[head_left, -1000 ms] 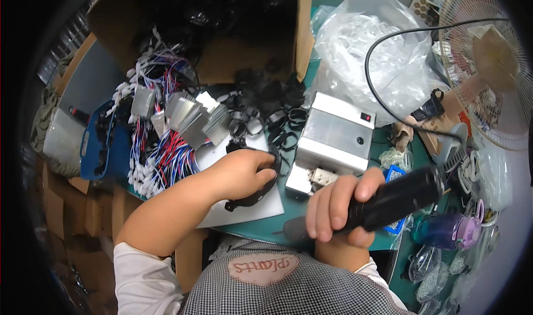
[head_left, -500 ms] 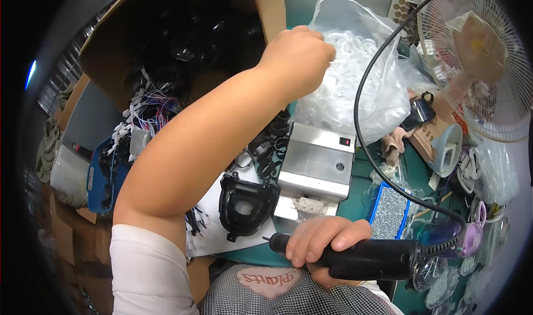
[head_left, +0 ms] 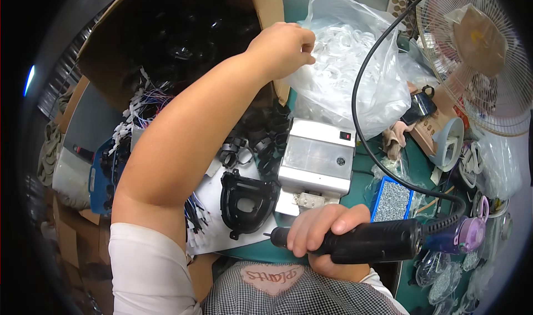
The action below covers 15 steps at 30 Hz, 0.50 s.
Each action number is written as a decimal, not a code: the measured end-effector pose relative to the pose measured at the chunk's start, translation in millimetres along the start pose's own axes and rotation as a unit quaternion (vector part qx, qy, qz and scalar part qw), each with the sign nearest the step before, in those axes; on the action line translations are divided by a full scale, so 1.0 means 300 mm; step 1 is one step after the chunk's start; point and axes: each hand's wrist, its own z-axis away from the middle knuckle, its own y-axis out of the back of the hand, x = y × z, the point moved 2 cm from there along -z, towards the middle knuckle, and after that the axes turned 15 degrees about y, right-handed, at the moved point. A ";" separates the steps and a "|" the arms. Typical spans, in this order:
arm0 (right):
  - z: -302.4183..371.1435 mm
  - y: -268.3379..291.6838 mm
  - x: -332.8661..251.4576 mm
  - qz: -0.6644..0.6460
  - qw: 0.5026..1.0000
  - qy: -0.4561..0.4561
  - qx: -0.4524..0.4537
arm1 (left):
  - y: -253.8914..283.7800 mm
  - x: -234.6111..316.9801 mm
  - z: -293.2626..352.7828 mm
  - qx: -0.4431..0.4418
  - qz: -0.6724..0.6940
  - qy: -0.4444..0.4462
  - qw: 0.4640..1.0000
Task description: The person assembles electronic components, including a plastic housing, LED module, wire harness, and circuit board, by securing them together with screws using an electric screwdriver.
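My left hand (head_left: 282, 49) reaches far forward to the left side of a clear plastic bag (head_left: 355, 112) filled with translucent plastic parts (head_left: 347, 51). Its fingers are bent inward with the tips close together; whatever they may pinch is too small to make out. Low in front of me, my right hand (head_left: 327, 229) is wrapped round a black electric screwdriver (head_left: 383, 243), whose thin bit points left. Left of that bit lies a black plastic housing (head_left: 239, 220) with an oval opening, on a white sheet (head_left: 261, 234).
A silver metal machine (head_left: 316, 154) with a red switch stands between the hands. A blue tray (head_left: 411, 204) of small screws sits to its right. The screwdriver's black cable (head_left: 358, 87) arcs past the bag. A cardboard box (head_left: 272, 9) of black parts and a fan (head_left: 477, 48) flank the bench.
My left hand has drawn back leftward from over the bag's contents to its left edge. My right hand still holds the screwdriver in nearly the same place.
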 end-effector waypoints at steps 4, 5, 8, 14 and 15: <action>0.013 -0.008 0.010 0.015 0.999 -0.002 0.036 | 0.039 -0.019 0.064 -0.016 0.197 0.117 0.973; 0.020 -0.009 0.013 0.011 0.999 -0.004 0.033 | 0.053 -0.031 0.083 -0.009 0.232 0.128 0.964; 0.033 0.007 0.019 0.017 1.000 -0.013 0.023 | 0.082 -0.049 0.136 0.016 0.249 0.143 0.958; 0.046 -0.001 0.072 0.013 1.000 0.005 0.020 | 0.040 -0.034 0.159 0.072 0.237 0.054 0.967; 0.045 -0.003 0.073 0.016 1.000 0.006 0.012 | 0.026 -0.018 0.151 0.071 0.240 0.051 0.967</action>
